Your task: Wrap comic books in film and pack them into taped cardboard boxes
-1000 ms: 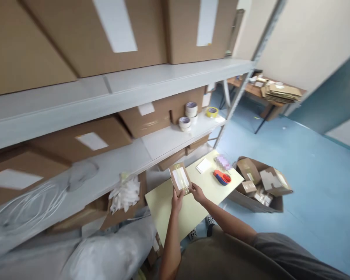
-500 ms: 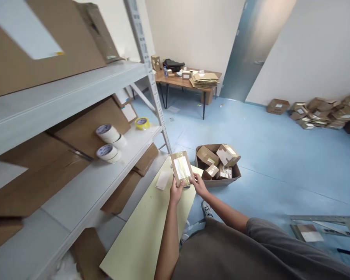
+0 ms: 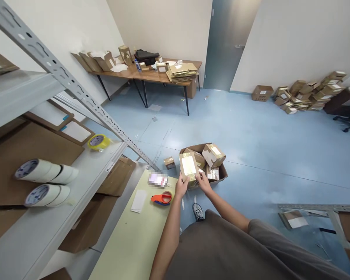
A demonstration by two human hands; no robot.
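Between my two hands I hold a small taped cardboard box (image 3: 189, 165) with a white label on its upper face. My left hand (image 3: 181, 186) grips its lower left corner, and my right hand (image 3: 203, 182) its lower right corner. The held box is over the near left part of a large open carton (image 3: 226, 171) on the floor. Inside that carton lie several smaller boxes, among them a taped box (image 3: 214, 155) at the back right. Left of my hands, an orange tape dispenser (image 3: 162, 198) rests on the pale yellow board (image 3: 125, 237), near a white paper slip (image 3: 139, 201).
A metal shelf (image 3: 105, 182) on the left carries white tape rolls (image 3: 46, 171) and a yellow tape roll (image 3: 98, 142). One small box (image 3: 169, 162) sits on the floor beside the carton. Flattened cardboard (image 3: 182, 72) lies on a wooden table (image 3: 128, 74). Piled boxes (image 3: 309, 95) line the wall.
My view has turned to the right. The held box has moved from above the yellow board to over the carton. The tape dispenser has come into sight.
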